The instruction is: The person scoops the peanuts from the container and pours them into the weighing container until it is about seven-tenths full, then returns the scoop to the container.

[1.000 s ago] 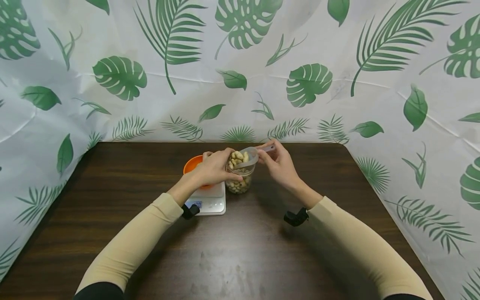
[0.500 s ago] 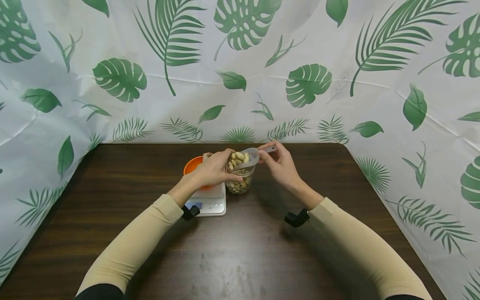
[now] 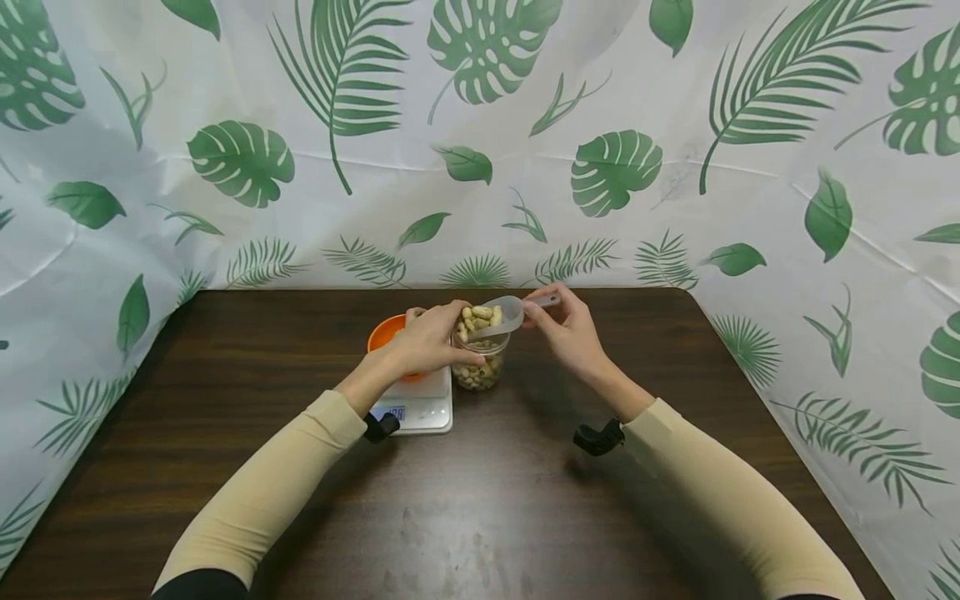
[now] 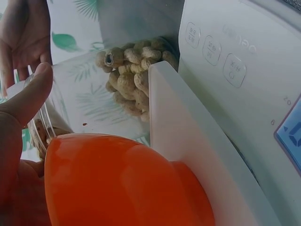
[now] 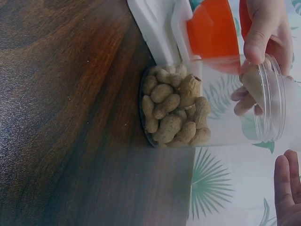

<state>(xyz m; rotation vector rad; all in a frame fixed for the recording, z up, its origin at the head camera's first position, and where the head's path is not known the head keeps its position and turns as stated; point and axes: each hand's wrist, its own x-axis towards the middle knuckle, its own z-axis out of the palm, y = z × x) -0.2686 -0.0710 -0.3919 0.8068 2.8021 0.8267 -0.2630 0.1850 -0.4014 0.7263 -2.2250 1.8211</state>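
Observation:
A clear jar (image 5: pixel 225 129) with unshelled peanuts (image 5: pixel 171 110) in its lower part stands upright on the table, right beside the scale. My left hand (image 3: pixel 426 340) grips the jar near its rim, thumb in front and fingers behind. In my right hand (image 3: pixel 566 333), the fingers pinch the handle of a translucent scoop (image 3: pixel 510 315). The scoop is loaded with peanuts and lies tilted at the jar's mouth. An orange bowl (image 4: pixel 113 179) sits on the white kitchen scale (image 3: pixel 431 412), partly hidden behind my left hand in the head view.
The dark wooden table (image 3: pixel 480 500) reaches to a white leaf-print cloth (image 3: pixel 525 125) hung behind it and along its sides. The scale's lit display (image 3: pixel 393 412) faces the near edge, partly covered by the black left wrist camera (image 3: pixel 381 426).
My right hand has shifted slightly to the right, drawing the scoop a little that way and tipping it flatter. The left hand stays in place on the jar.

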